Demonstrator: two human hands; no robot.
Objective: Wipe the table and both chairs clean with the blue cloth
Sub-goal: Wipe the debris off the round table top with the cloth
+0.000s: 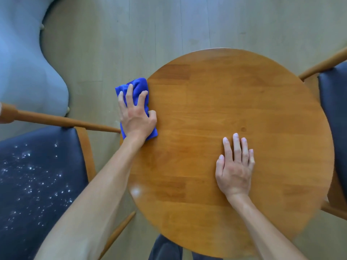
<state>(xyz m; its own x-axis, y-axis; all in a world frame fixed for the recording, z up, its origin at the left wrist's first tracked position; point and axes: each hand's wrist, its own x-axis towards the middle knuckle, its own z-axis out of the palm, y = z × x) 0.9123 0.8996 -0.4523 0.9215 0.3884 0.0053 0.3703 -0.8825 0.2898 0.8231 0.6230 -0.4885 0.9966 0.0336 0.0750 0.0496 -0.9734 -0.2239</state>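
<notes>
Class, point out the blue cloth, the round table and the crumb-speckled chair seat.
blue cloth [139, 83]: head view, bunched upper end beyond the fingers
round table [234, 94]: head view, bare top
chair seat [37, 175]: head view, speckled dark cushion

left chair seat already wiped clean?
No: the left chair's dark seat is speckled with white crumbs, while the left hand presses the blue cloth at the table edge.

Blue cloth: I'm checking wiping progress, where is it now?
In the head view, the folded blue cloth lies under the left hand at the round wooden table's left edge.
</notes>
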